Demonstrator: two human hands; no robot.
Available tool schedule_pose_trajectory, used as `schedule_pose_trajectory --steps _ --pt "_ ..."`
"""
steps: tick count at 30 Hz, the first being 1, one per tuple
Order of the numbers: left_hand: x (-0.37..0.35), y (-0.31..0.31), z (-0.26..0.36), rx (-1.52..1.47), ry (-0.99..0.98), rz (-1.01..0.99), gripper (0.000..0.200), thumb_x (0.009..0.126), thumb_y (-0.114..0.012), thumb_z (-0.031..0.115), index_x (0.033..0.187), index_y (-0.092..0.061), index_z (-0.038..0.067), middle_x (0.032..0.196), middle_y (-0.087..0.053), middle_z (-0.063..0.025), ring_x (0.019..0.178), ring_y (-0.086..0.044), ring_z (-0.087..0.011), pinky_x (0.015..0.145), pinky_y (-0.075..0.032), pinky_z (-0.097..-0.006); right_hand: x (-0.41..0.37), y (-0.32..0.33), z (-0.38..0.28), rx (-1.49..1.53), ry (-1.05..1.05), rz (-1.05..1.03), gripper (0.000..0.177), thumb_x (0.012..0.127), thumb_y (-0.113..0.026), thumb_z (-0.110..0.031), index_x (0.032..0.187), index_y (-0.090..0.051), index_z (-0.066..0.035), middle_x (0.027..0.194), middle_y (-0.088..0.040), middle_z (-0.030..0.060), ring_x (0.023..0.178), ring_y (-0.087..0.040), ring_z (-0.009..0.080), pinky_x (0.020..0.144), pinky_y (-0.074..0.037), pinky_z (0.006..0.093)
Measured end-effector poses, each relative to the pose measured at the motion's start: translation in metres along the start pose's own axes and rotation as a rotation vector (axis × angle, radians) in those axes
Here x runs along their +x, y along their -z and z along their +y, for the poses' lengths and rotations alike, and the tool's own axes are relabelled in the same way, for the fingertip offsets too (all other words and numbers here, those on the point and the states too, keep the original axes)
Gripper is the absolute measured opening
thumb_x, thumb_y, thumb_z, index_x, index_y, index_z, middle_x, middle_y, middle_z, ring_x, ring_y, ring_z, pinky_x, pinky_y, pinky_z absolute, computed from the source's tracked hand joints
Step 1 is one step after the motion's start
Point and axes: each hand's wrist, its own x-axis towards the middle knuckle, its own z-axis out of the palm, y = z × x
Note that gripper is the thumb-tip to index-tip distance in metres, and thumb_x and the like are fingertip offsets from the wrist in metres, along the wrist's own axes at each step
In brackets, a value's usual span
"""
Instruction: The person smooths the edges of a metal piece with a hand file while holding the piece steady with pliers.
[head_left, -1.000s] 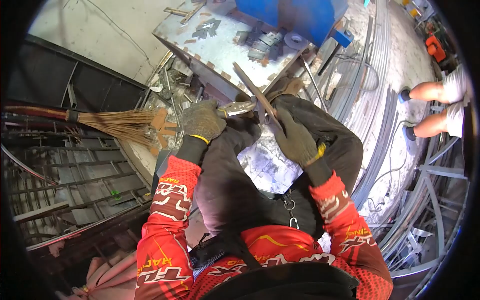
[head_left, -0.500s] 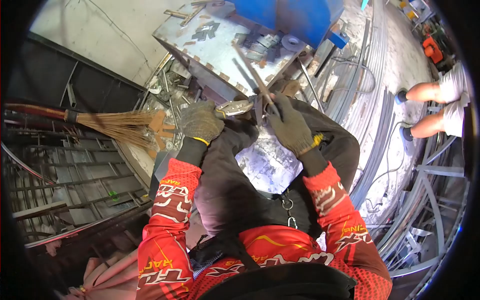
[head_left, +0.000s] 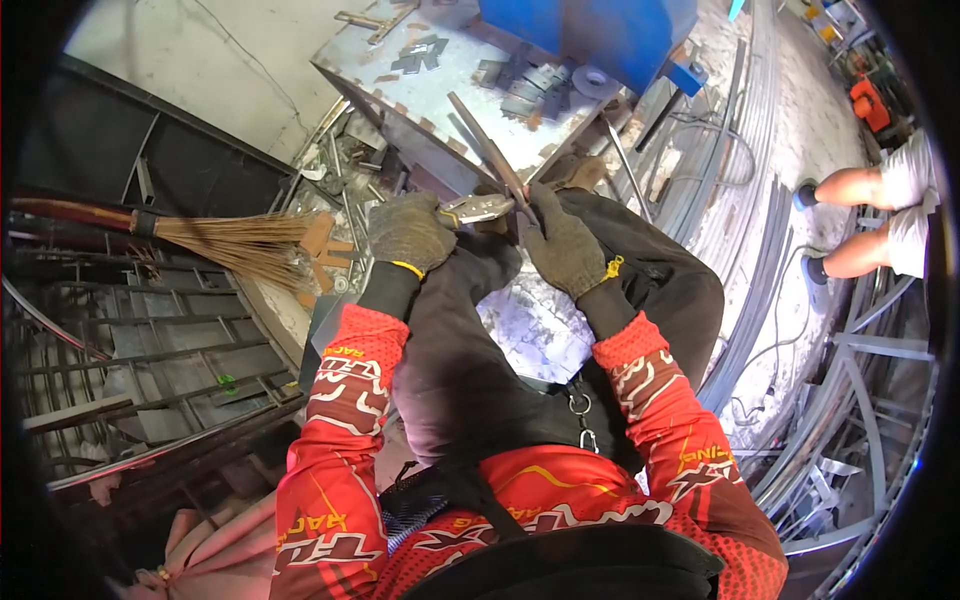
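Note:
My left hand [head_left: 410,232], in a grey knitted glove, is closed round the handle of silvery locking pliers [head_left: 478,208]. The pliers' jaws point right, towards a small dark metal piece near my right fingers. My right hand [head_left: 566,240], also gloved, is closed on a long thin metal bar [head_left: 487,143], which slants up and left over the edge of the metal table [head_left: 425,112]. Where pliers, bar and dark piece meet, the exact contact is hard to make out. Both hands are above my knees.
Small metal plates [head_left: 420,55] and a round disc [head_left: 594,82] lie on the table beside a blue object [head_left: 590,35]. A broom [head_left: 230,240] lies left. Long metal bars [head_left: 745,230] cover the floor at right, where another person's legs [head_left: 858,252] show.
My right hand has shifted slightly left and down, and the bar's upper end has swung left. My left hand has moved slightly right with the pliers.

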Motion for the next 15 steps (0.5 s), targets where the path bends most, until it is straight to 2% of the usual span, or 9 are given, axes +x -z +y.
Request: schedule_pose_trajectory --steps 1,5,8,10,11,13,15 --pt "0.001 0.002 0.000 -0.014 0.025 -0.042 0.028 0.079 -0.071 0.036 0.093 -0.076 0.012 0.095 -0.075 -0.0172 0.097 -0.071 -0.0377 0.085 -0.055 -0.0495 -0.001 0.008 -0.008 -0.009 -0.079 -0.072 0.052 0.095 -0.058 -0.019 0.145 -0.046 -0.014 0.107 -0.070 0.0301 0.092 -0.068 0.0505 0.081 -0.054 0.0596" --pt "0.006 -0.002 -0.005 -0.028 0.033 -0.080 0.030 0.079 -0.071 0.036 0.097 -0.077 0.012 0.098 -0.075 -0.0177 0.098 -0.071 -0.0374 0.086 -0.055 -0.0489 -0.061 0.017 0.004 0.050 -0.007 -0.041 0.051 0.094 -0.059 -0.017 0.144 -0.048 -0.013 0.115 -0.068 0.0306 0.099 -0.068 0.0484 0.085 -0.054 0.0574" --pt "0.005 -0.002 -0.005 -0.116 0.006 -0.102 0.027 0.080 -0.070 0.034 0.092 -0.076 0.010 0.097 -0.074 -0.0202 0.098 -0.070 -0.0419 0.090 -0.055 -0.0507 -0.087 0.019 0.011 -0.046 -0.015 -0.019 0.049 0.094 -0.058 -0.015 0.142 -0.049 -0.012 0.122 -0.065 0.0302 0.102 -0.068 0.0463 0.087 -0.054 0.0566" --pt "0.009 0.002 -0.003 -0.096 0.024 -0.170 0.031 0.079 -0.070 0.034 0.099 -0.078 0.011 0.103 -0.074 -0.0198 0.101 -0.071 -0.0391 0.090 -0.055 -0.0494 -0.063 0.018 0.016 -0.086 0.006 -0.036 0.049 0.095 -0.058 -0.017 0.143 -0.049 -0.013 0.113 -0.069 0.0295 0.097 -0.070 0.0456 0.083 -0.055 0.0568" --pt "0.009 0.002 -0.002 -0.092 0.019 -0.168 0.031 0.079 -0.070 0.034 0.099 -0.078 0.011 0.103 -0.074 -0.0198 0.101 -0.071 -0.0391 0.090 -0.055 -0.0494 -0.045 0.016 0.015 -0.084 0.004 -0.030 0.049 0.095 -0.058 -0.017 0.143 -0.049 -0.013 0.113 -0.069 0.0295 0.097 -0.070 0.0456 0.083 -0.055 0.0568" --pt "0.007 0.003 -0.002 -0.101 0.050 -0.164 0.032 0.079 -0.070 0.034 0.099 -0.077 0.010 0.103 -0.074 -0.0203 0.102 -0.070 -0.0396 0.090 -0.055 -0.0501 -0.013 0.012 0.010 -0.153 0.009 -0.011 0.049 0.094 -0.058 -0.018 0.142 -0.049 -0.013 0.100 -0.071 0.0282 0.090 -0.070 0.0465 0.078 -0.056 0.0580" --pt "0.006 0.007 -0.001 -0.093 0.067 -0.164 0.032 0.079 -0.070 0.034 0.098 -0.077 0.010 0.103 -0.074 -0.0204 0.102 -0.070 -0.0398 0.090 -0.055 -0.0502 -0.008 0.012 0.008 -0.152 0.049 0.012 0.049 0.094 -0.058 -0.019 0.141 -0.050 -0.012 0.094 -0.071 0.0272 0.086 -0.070 0.0468 0.076 -0.056 0.0585"
